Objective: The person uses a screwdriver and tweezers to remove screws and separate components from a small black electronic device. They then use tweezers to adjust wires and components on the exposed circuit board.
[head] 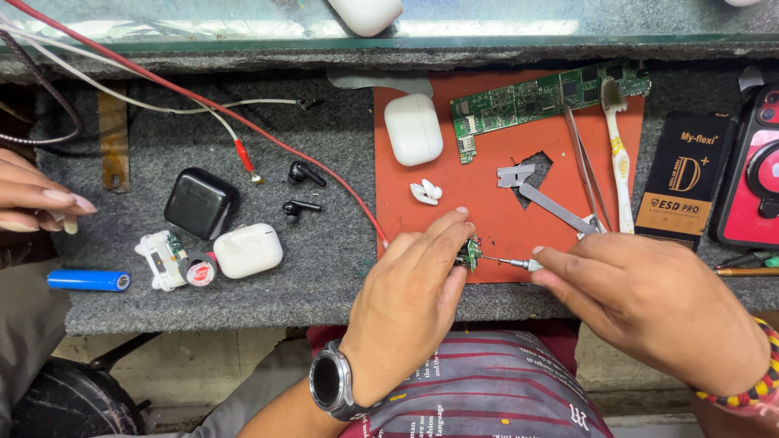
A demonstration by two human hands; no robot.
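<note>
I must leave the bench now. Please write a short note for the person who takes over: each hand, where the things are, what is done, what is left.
Left hand: pinches a small green circuit board at the front edge of the orange mat.
Right hand: holds a thin screwdriver, tip at that board.
Nearby: white earbuds and white case on the mat; tweezers further right.
Done: the small board is out and in hand.
Left: work at the tip is unfinished; nothing reassembled.
Another person's hand rests at far left.

on the orange mat (pixel 519 219): one white earbud case (pixel 413 128), one green circuit board (pixel 535 99), one toothbrush (pixel 618 154), one pair of tweezers (pixel 586 166). left of the mat: two black earbuds (pixel 306 173), one black case (pixel 200 203), one blue battery (pixel 88 280).
</note>
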